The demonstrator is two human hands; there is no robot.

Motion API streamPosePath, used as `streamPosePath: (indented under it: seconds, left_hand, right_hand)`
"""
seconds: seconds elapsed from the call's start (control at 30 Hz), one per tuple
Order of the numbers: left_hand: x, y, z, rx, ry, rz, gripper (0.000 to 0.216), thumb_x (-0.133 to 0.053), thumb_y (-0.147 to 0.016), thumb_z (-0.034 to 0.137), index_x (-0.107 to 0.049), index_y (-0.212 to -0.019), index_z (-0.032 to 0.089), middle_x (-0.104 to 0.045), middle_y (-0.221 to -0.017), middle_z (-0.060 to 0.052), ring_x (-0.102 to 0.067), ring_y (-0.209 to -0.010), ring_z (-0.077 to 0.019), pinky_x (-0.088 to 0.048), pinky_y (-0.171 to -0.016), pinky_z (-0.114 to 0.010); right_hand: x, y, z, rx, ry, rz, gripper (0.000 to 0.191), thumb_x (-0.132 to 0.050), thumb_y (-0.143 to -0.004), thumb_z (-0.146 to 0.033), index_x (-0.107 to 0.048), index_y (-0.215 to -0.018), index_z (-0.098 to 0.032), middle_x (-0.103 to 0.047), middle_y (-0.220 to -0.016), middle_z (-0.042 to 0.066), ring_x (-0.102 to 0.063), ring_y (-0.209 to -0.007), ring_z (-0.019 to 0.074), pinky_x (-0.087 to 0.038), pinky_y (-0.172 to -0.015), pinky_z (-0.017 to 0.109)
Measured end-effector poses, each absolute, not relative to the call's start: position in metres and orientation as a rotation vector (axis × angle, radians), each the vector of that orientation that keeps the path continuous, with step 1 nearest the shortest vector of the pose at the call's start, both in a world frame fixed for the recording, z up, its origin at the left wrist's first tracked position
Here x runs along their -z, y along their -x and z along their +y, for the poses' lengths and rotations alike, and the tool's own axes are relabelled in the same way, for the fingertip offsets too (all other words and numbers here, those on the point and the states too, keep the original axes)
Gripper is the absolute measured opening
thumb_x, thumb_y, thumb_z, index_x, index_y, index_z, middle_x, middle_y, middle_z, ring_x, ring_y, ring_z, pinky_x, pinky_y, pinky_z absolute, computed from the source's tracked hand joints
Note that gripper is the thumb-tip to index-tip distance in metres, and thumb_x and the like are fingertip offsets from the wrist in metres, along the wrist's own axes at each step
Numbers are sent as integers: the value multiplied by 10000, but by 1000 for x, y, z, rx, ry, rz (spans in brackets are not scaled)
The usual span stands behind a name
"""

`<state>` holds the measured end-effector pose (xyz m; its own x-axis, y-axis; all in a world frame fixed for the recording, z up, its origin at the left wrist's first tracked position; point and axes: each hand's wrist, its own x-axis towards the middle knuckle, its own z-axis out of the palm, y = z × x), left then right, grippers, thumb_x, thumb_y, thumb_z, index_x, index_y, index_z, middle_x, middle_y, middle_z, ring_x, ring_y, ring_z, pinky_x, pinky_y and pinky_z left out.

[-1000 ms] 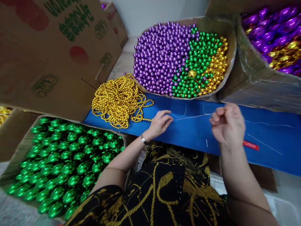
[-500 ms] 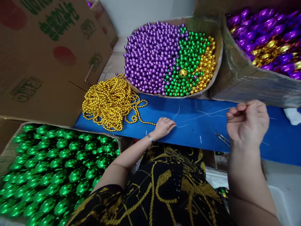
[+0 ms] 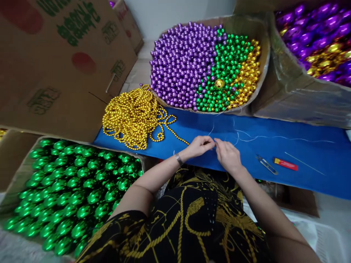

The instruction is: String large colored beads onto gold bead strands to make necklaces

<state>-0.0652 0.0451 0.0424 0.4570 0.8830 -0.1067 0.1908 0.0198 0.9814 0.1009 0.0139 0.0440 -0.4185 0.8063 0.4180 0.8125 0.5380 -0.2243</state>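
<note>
My left hand (image 3: 202, 145) and my right hand (image 3: 227, 153) meet fingertip to fingertip above the front of the blue tabletop (image 3: 274, 128). Both are closed in a pinch on thin white string (image 3: 251, 138), which loops behind them and trails off to the right. The pinched bit itself is mostly hidden by my fingers. One strand of gold beads (image 3: 177, 137) runs from a heaped pile of gold bead strands (image 3: 130, 118) up to my left hand; whether it is tied to the string I cannot tell.
A utility knife (image 3: 266, 164), a small red-and-yellow packet (image 3: 285, 164) and a thin needle-like stick (image 3: 304, 163) lie at right. Behind stands a box of purple, green and gold beads (image 3: 183, 65); another box (image 3: 307, 106) is beside it. Large green beads (image 3: 74, 190) fill a box at lower left.
My right hand has come in from the far right to meet my left hand, uncovering the red-and-yellow packet. The stretched string now lies slack on the table.
</note>
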Motion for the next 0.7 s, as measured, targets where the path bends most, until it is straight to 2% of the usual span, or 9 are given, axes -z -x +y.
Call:
streamPosePath:
  seconds: [0.07,0.17,0.37,0.43,0.53,0.7]
  left_hand:
    - [-47,74,45,-678,-1469,930,260,-553,-889,380,-621,-933,133,-664,-761,-27,-593,-690,-122,-439,-652,-240]
    - [-60,103,44,-575,-1701,983,319,-568,-899,423,-616,-1070,158,-689,-834,-38,-609,-712,-129,-432,-654,-243]
    - [-78,178,37,-378,-2165,1152,254,-539,-932,417,-638,-1002,194,-701,-898,-44,-638,-806,-170,-475,-772,-306]
    - [-78,194,28,-370,-2214,1184,239,-508,-953,407,-627,-999,205,-702,-922,-44,-640,-830,-175,-492,-818,-326]
    - [-72,207,8,-260,-2271,1201,246,-482,-970,401,-632,-1001,209,-702,-929,-50,-647,-846,-182,-512,-798,-316]
    - [-54,214,-18,-257,-2301,1262,276,-430,-989,332,-644,-1121,218,-686,-1027,-77,-670,-889,-184,-553,-787,-303]
  right_hand:
    - [-43,-106,16,30,1286,-2330,276,-430,-982,-253,-660,-1081,-139,-663,-803,91,-590,-756,186,-479,-760,327]
    - [-57,-134,19,-75,1216,-2388,222,-462,-975,-277,-656,-952,-170,-648,-814,82,-559,-767,194,-453,-756,339]
    - [-75,-208,-1,-247,1489,-2184,185,-507,-956,-311,-658,-960,-204,-652,-840,54,-591,-776,179,-459,-724,307]
    - [-64,-220,-13,-302,1612,-2115,194,-522,-941,-328,-674,-936,-206,-654,-829,49,-603,-758,173,-455,-691,293]
    - [-39,-221,-29,-368,1709,-2137,229,-509,-923,-331,-693,-875,-203,-642,-764,45,-611,-730,176,-452,-681,288]
    - [-15,-210,-40,-408,1814,-2076,257,-492,-913,-344,-674,-807,-197,-644,-741,43,-607,-700,172,-434,-661,279]
